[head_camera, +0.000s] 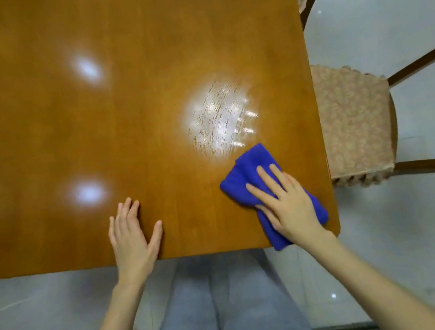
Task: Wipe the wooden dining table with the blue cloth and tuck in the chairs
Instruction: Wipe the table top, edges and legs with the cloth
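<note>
While right hand (pixel 288 205) presses blue cloth (pixel 253 167) flat, left hand (pixel 130 235) splayed on table (pixel 60 118), no writing.

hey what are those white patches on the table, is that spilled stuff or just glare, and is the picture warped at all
Head view: the three white patches on the wooden table look like ceiling-light glare, the largest broken by streaks, possibly moisture, just beyond the blue cloth under the right hand. Wide-angle distortion bows the table edges and the chair. The left hand is sharp; the frame corners are soft.

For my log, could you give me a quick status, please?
Right hand flat on folded blue cloth. Left hand open on wooden table. Cushioned chair untucked.
</note>
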